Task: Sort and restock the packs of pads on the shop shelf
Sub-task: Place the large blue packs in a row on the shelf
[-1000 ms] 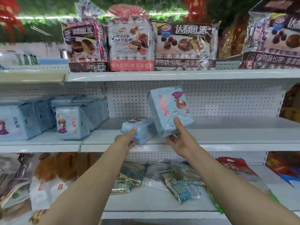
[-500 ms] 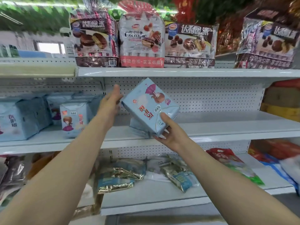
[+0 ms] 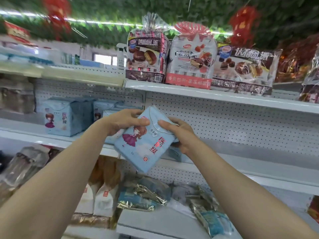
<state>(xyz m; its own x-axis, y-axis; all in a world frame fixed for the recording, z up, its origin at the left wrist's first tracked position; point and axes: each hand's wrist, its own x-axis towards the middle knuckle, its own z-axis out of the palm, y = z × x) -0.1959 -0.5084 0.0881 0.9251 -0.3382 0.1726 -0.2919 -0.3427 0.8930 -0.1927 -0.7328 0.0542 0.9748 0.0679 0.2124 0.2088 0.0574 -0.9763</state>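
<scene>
Left hand (image 3: 120, 123) and right hand (image 3: 179, 135) both pinching the blue pad pack (image 3: 143, 145), I log it tilted before the middle shelf (image 3: 259, 159), stocked packs (image 3: 63, 119) standing on that shelf, leftward.

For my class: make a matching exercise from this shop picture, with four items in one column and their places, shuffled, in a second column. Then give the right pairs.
Items
1. Light blue plastic pack of pads with a tilted cartoon girl
2. White and red plastic bag of pies
3. Crumpled gold foil packet
4. Upright light blue pack of pads

Places
A. Lying on the low shelf
B. Standing at the left of the middle shelf
C. Standing on the top shelf
D. Held between the left hand and the right hand

Pairs: 1-D, 2-C, 3-A, 4-B
</scene>
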